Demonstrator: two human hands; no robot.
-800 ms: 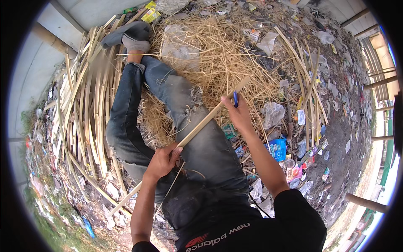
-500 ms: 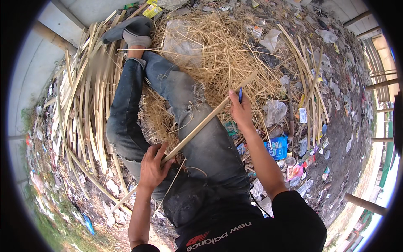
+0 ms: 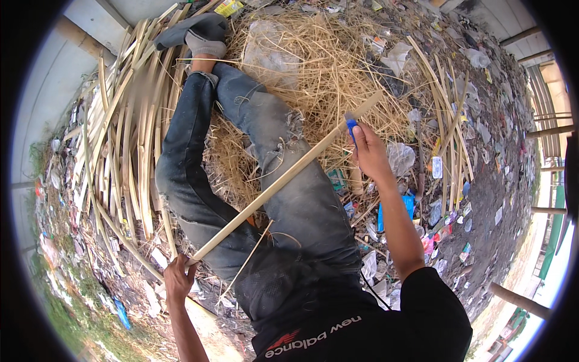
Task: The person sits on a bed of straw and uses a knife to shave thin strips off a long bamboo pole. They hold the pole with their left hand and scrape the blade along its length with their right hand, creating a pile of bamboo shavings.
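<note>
Bamboo strip (image 3: 283,179) is slanting over the person's jeans (image 3: 310,211), running from near left to far right. The left hand (image 3: 179,277) is gripping its near end; the right hand (image 3: 370,149) is grasping a blue tool (image 3: 352,128) at the strip's edge, short of its far end.

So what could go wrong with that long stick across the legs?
The right hand holds a blue tool by the long strip. If it's sharp, which I can't tell, a slip might cut a finger or the jeans. Also, the bare left hand gripping the strip might catch a splinter.
</note>
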